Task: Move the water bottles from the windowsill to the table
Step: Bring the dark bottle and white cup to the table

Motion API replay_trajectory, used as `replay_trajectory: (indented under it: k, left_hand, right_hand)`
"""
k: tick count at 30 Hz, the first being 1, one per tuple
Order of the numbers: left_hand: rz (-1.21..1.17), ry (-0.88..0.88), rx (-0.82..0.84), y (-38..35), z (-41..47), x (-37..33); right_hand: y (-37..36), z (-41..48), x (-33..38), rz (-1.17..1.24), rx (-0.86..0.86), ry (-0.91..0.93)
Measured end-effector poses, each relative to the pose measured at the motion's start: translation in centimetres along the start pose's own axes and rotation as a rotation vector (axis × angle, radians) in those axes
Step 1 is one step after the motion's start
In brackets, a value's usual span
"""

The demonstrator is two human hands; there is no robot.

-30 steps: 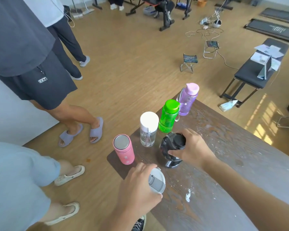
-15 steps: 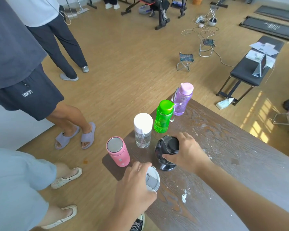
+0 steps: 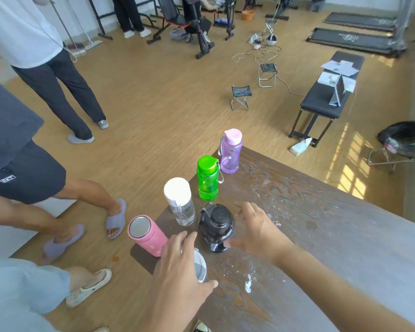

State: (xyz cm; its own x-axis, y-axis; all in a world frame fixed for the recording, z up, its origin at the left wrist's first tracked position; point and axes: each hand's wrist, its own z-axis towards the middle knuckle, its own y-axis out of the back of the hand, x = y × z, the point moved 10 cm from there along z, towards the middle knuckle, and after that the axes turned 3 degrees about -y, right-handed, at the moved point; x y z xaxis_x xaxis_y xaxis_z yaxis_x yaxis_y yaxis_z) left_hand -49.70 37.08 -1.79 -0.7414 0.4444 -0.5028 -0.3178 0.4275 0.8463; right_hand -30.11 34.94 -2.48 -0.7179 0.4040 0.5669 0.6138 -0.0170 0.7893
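Observation:
Several water bottles stand along the left end of the dark wooden table [image 3: 321, 236]: a purple one [image 3: 230, 154], a green one [image 3: 207, 180], a clear one with a white cap [image 3: 179, 202], a pink steel one [image 3: 146, 233] and a black one [image 3: 216, 226]. My right hand [image 3: 254, 228] is just right of the black bottle, fingers spread, not gripping it. My left hand [image 3: 177, 276] hovers over a bottle with a white-grey lid [image 3: 200, 265] at the near table edge, fingers straightened; most of that bottle is hidden.
People stand close to the table's left end: bare legs in purple slippers [image 3: 115, 219], a person in dark trousers [image 3: 65, 97], and one in cream shoes [image 3: 89, 286]. A black bench [image 3: 321, 104], two folding stools [image 3: 241, 95] and gym machines stand farther off.
My right hand has let go of the black bottle and opened. My left hand's fingers have loosened and straightened over the white-lidded bottle. The camera has tilted up.

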Motion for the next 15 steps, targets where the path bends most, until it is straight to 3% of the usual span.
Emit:
replay_trajectory:
  k: [6, 15]
  left_hand:
    - [0.016, -0.318, -0.016, 1.0, 1.0, -12.9]
    - [-0.046, -0.604, 0.25, -11.4, 0.9, -35.1]
  right_hand:
    - [5.7, -8.1, -8.2, 0.1, -0.14, -0.128]
    - [17.2, -27.2, -24.7, 0.175, -0.51, -0.424]
